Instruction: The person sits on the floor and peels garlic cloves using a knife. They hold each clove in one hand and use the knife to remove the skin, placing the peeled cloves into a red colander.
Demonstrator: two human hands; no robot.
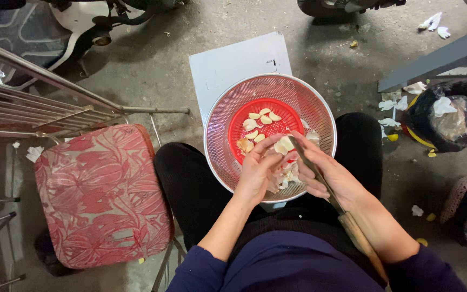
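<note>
Pinched between the fingertips of the left hand (pixel 260 173) is a pale garlic clove (pixel 284 145), held just above the inner slope of a perforated metal colander (pixel 217 121) that is balanced on the lap. The grip of the right hand (pixel 331 176) is pressed together around a knife (pixel 352 227); the wooden handle is seen running back along the forearm, while the narrow blade is directed forward to the clove, which it appears to touch. Whether the edge has entered the skin cannot be told.

Inside the colander a small red bowl (pixel 244 151) is set, and in it several peeled cloves (pixel 260 120) are laid, well apart from one another. Loose papery skins (pixel 287 176) are gathered on the colander wall just under the hands. From this it is judged that a good part of the peeling is done and that the clove in hand is under work; no store of unpeeled garlic is shown, so what is left cannot be told.

Beneath the colander a pale flat board (pixel 233 65) is laid on the concrete floor (pixel 158 75). Beside the left knee a stool with a red patterned cushion (pixel 101 194) is placed. Dark plastic bags (pixel 449 116) and scattered white scraps (pixel 390 105) are seen on the floor at the right.
</note>
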